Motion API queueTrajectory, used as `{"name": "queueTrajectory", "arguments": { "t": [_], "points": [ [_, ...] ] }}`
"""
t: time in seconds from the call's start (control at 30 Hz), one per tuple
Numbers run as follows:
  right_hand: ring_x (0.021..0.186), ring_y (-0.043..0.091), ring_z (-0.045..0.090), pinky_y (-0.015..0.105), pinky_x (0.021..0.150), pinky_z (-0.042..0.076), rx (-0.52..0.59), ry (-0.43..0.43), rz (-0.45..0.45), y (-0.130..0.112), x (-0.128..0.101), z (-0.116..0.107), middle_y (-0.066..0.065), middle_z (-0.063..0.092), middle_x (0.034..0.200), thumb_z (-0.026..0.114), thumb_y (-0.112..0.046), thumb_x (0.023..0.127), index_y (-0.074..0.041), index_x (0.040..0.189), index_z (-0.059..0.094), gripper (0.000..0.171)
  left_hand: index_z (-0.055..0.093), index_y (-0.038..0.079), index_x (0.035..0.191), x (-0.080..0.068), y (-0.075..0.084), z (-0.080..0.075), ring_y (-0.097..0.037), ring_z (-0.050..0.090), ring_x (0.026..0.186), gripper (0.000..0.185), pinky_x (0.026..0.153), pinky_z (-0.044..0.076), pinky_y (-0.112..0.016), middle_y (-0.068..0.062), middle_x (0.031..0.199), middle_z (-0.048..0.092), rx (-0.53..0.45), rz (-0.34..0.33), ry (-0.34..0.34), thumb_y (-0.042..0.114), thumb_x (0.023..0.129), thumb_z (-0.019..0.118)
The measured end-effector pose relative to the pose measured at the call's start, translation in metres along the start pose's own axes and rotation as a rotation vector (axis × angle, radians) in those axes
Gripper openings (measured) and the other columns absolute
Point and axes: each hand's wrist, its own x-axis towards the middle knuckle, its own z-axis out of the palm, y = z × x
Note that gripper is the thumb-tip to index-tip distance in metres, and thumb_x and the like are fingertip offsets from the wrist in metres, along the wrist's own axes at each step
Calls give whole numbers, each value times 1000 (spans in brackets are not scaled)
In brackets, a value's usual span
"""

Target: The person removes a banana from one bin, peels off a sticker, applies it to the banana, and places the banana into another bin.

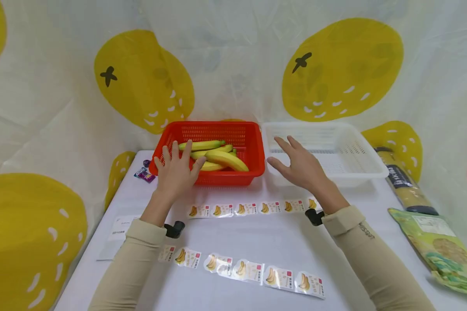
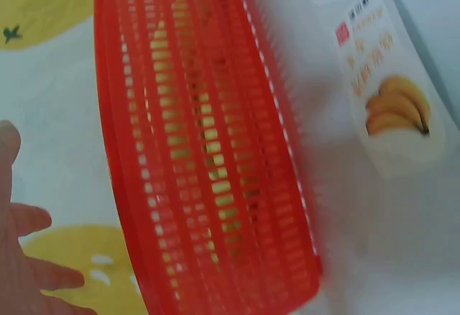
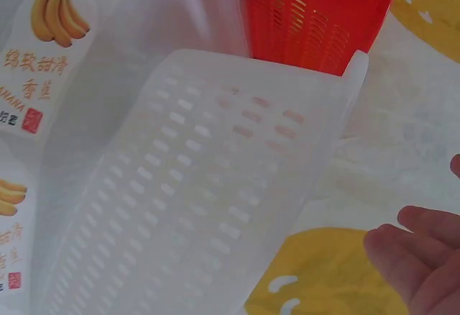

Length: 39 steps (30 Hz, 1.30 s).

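Several yellow bananas with greenish ends lie in a red plastic basket. My left hand hovers over that basket's near left corner, fingers spread and holding nothing. In the left wrist view its fingers show apart from the basket's slotted wall. To the right stands a white plastic basket, with nothing visible inside. My right hand is above its near left part, fingers extended and grasping nothing. The right wrist view shows those fingers beyond the white wall.
Two strips of banana stickers, a back strip and a front strip, lie on the white table. Small purple packets and a paper sheet are at left. A bottle-like package and a green bag lie at right.
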Motion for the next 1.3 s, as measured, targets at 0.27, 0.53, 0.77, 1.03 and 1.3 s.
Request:
{"name": "queueTrajectory", "arguments": {
  "t": [0.27,0.53,0.77,1.03,1.3],
  "points": [
    [148,42,38,64,115,36,69,-2,-82,-11,23,5,18,38,162,61,-49,99,-21,160,33,73,14,9,164,0,-32,-9,-55,13,152,80,119,13,-75,-32,166,13,-98,-137,116,58,105,36],
    [135,37,53,55,111,45,184,-25,-157,-25,49,12,13,50,155,69,-42,96,-16,156,42,71,9,-10,158,-4,-59,-11,-61,36,139,84,108,35,-74,-37,161,21,-215,-245,119,50,106,37],
    [131,37,53,56,108,48,225,-99,-161,-38,71,25,14,56,149,70,-42,95,-19,154,46,67,25,-21,147,-5,-74,-13,-59,52,125,71,106,43,-66,-42,138,49,-285,-230,112,38,109,39],
    [132,34,51,53,103,52,303,-170,-144,-43,88,40,11,54,150,73,-37,94,-23,153,48,65,52,-16,129,-1,-85,-12,-47,59,110,50,98,48,-59,-35,121,61,-367,-251,97,28,109,40],
    [137,34,52,53,112,46,362,-206,-167,-46,101,57,10,58,148,74,-31,94,-20,148,54,59,59,-5,135,0,-90,-6,-31,64,88,38,64,48,-21,-26,116,65,-553,-349,117,17,108,43]
  ]
}}
